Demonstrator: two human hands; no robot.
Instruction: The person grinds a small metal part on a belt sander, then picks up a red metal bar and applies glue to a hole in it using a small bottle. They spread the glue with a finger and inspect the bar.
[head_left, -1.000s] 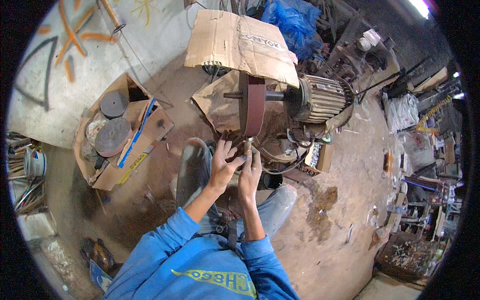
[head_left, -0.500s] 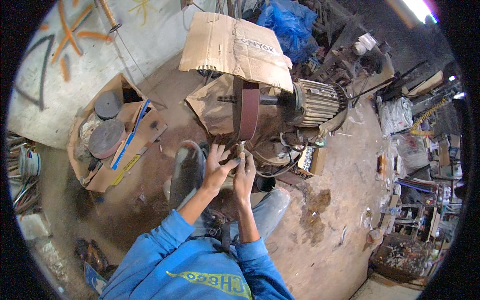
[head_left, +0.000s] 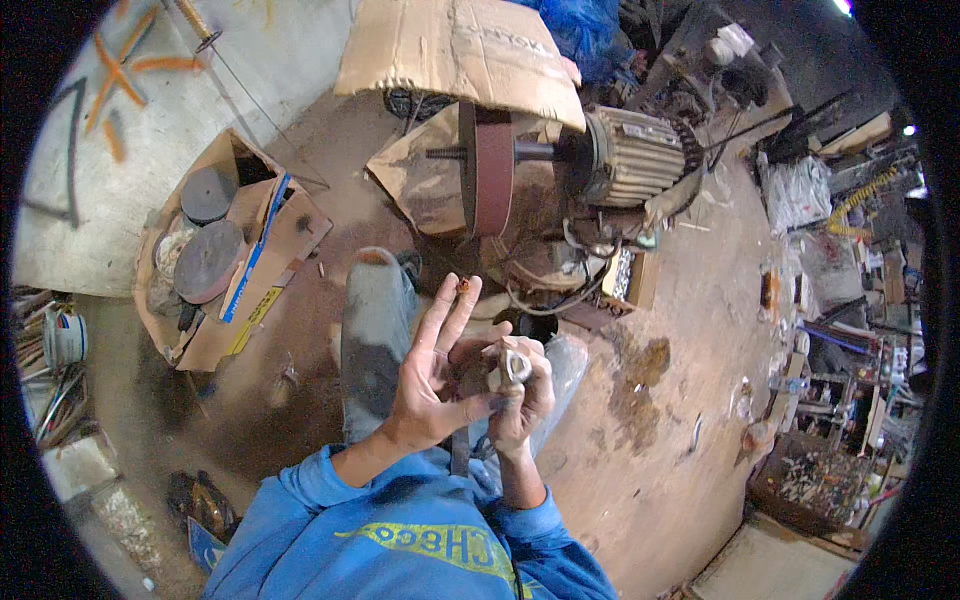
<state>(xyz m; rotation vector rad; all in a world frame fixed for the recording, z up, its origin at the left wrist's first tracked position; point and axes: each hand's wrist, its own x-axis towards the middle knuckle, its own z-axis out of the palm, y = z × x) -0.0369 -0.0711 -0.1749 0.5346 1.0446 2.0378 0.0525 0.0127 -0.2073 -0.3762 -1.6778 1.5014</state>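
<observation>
Dusty workshop floor (head_left: 650,420) spreads beneath a motor-driven grinding wheel (head_left: 490,165). Head view: right hand (head_left: 520,390) pinches a small metal piece (head_left: 512,368), seemingly stiff and light; left hand (head_left: 435,385), fingers spread, steadies it with its thumb.

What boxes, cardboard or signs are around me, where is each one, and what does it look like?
Cardboard sheet: top centre, over the motor, tan, bent, with dark print.
Open box: left, on the floor, brown, holding round grey discs.
Crumpled cardboard: behind the grinding wheel, brown, stained.
Small box: under the motor, tan, open.
Wall paint: upper left, orange and dark strokes.
</observation>
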